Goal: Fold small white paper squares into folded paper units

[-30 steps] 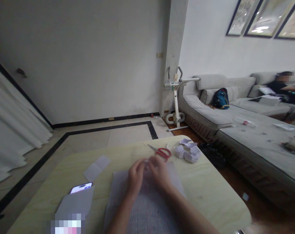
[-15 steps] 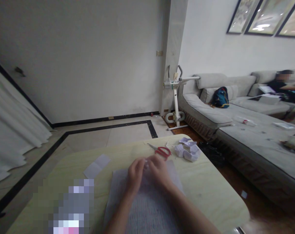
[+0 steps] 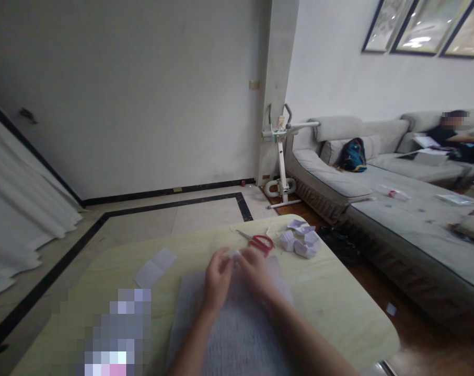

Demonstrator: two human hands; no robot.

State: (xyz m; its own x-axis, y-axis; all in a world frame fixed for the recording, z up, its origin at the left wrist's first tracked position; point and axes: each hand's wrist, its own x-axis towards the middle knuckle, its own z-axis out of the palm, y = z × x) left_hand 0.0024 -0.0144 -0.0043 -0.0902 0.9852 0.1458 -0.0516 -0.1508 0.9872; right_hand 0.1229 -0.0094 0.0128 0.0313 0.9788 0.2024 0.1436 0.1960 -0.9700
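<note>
My left hand (image 3: 219,277) and my right hand (image 3: 256,269) meet over the top edge of a large sheet covered in print (image 3: 237,334). Between their fingertips is a small piece of white paper (image 3: 235,255), pinched from both sides and mostly hidden by the fingers. Just beyond my right hand lie red-handled scissors (image 3: 262,243), blades pointing away to the left. Several folded paper pieces (image 3: 301,241) sit in a loose group to the right of the scissors. A creased rectangle of paper (image 3: 156,266) rests flat on the left.
The pale wooden table (image 3: 338,303) has rounded corners. A blurred-out object (image 3: 115,334) occupies its front left. Beyond the right side are a black plastic bag (image 3: 340,245), a long grey sofa (image 3: 413,219) and a seated person (image 3: 452,136). An exercise bike (image 3: 281,156) stands behind.
My fingers have shifted slightly around the small paper, and a bit more white shows between them. The view has moved a little; the scissors and other papers stay in place.
</note>
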